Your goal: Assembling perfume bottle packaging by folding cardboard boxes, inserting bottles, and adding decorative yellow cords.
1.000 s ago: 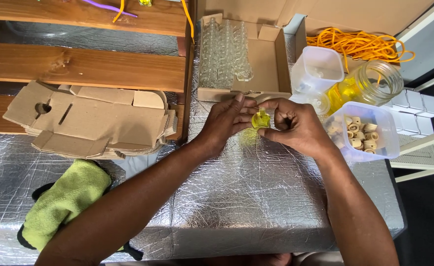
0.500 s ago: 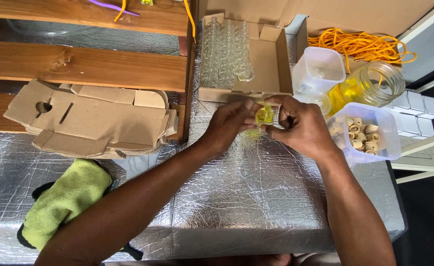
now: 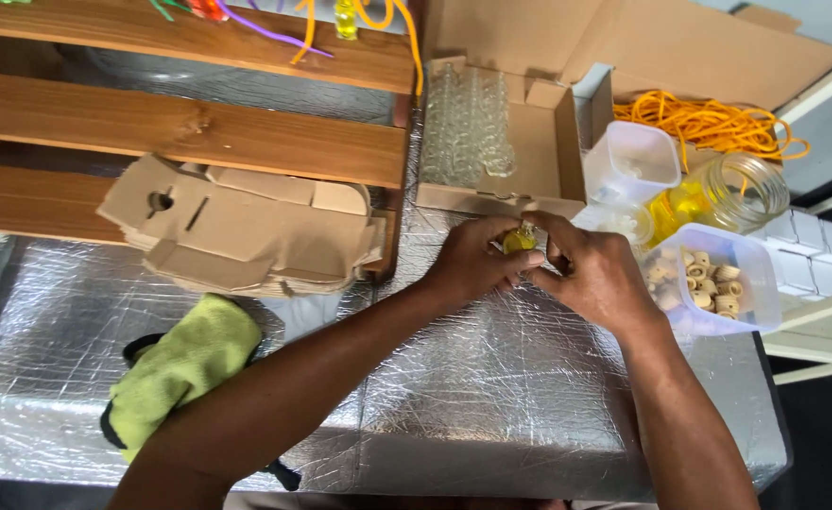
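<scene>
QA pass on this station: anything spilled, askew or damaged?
No spill or damage shows. Both hands, left hand and right hand, pinch a small yellow-filled bottle. Only untidy bit: the flat cardboard stack lies askew, overhanging the wooden slats.

green cloth [image 3: 184,364] – desk's near left | flat cardboard blanks [image 3: 246,236] – far left | box of glass vials [image 3: 491,132] – far edge | tub of wooden rings [image 3: 713,279], jar of yellow liquid [image 3: 723,194], orange cord [image 3: 713,123] – right edge

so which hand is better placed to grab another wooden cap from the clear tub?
Right, probably. The right hand sits directly beside the clear plastic tub of small wooden ring caps, while the left hand is on the far side of the small yellow-filled glass bottle that both hands pinch.
</scene>
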